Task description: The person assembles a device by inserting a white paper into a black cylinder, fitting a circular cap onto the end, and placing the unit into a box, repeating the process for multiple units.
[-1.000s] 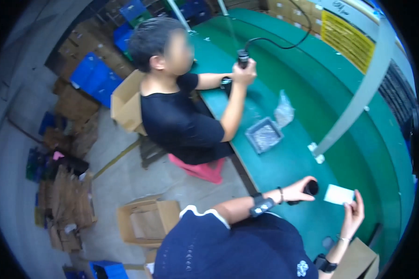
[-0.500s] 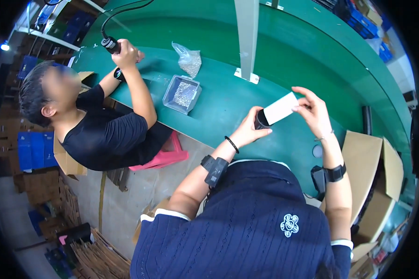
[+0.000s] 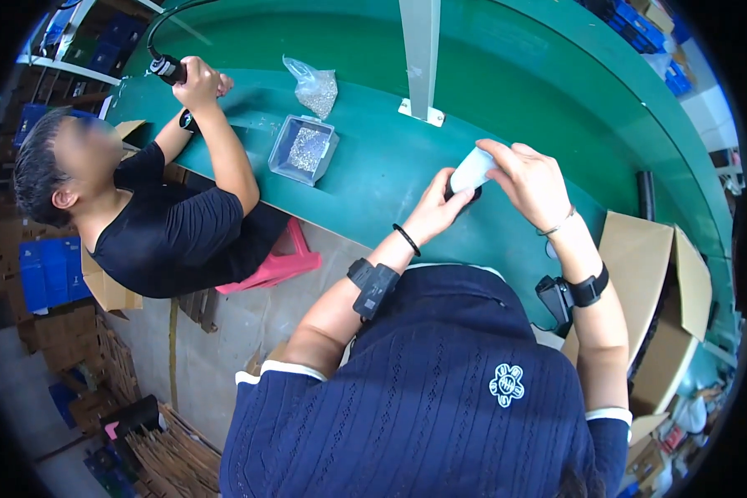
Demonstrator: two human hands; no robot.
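Over the green table (image 3: 373, 191), my left hand (image 3: 436, 210) is closed around a dark, round-looking piece (image 3: 471, 196), mostly hidden by my fingers. A white sheet-like piece (image 3: 471, 170) stands up at the dark piece's opening; I cannot tell how far it goes in. My right hand (image 3: 529, 181) pinches the upper right edge of this white piece between thumb and fingers. Its surface looks slightly curved. Close below my right wrist, a small pale disc (image 3: 549, 248) lies on the table, partly hidden.
A clear bin (image 3: 305, 149) of small metal-looking bits and a plastic bag (image 3: 314, 87) of similar bits are at the left. A co-worker (image 3: 174, 216) grips a black corded tool (image 3: 168, 69). A white post (image 3: 421, 62) rises behind; an open carton (image 3: 639, 282) stands right.
The white piece has tilted more upright and looks shorter, nearer my left hand. My right hand has come left and turned over it. The whole view has shifted slightly.
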